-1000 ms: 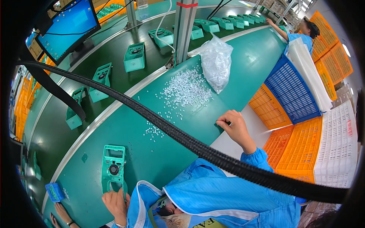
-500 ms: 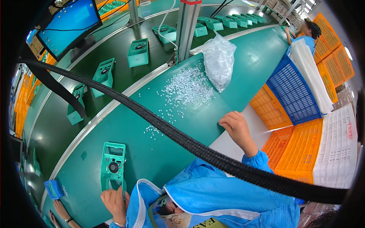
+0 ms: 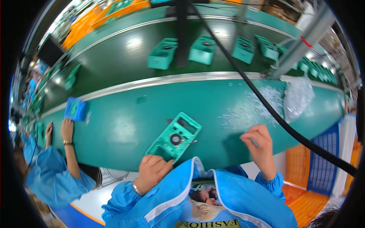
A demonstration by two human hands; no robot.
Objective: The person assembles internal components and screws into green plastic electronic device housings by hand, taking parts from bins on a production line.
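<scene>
A green plastic housing (image 3: 156, 147) with a round black speaker-like part (image 3: 175, 139) and a thin wire lies tilted on the bench near me. My left hand (image 3: 154, 169) grips its near end, with fingers curled over the rim. To the right, my right hand (image 3: 260, 143) is raised above the bench edge, thumb and forefinger pinched together. Anything between those fingertips is too small to make out. Beyond this hand, many small whitish pieces (image 3: 268, 102) lie scattered beside a clear plastic bag (image 3: 298, 98).
A conveyor (image 3: 114, 53) behind a metal rail carries several green housings (image 3: 202, 52). At left, a co-worker's hand (image 3: 67, 129) is by a blue box (image 3: 75, 109). A black cable (image 3: 262, 97) crosses the view. Orange and blue crates (image 3: 323, 163) stand at right.
The view has swung left, bringing the co-worker further into sight. My left hand still holds the housing, now angled to the right. My right hand stays pinched, nearer the small pieces.
</scene>
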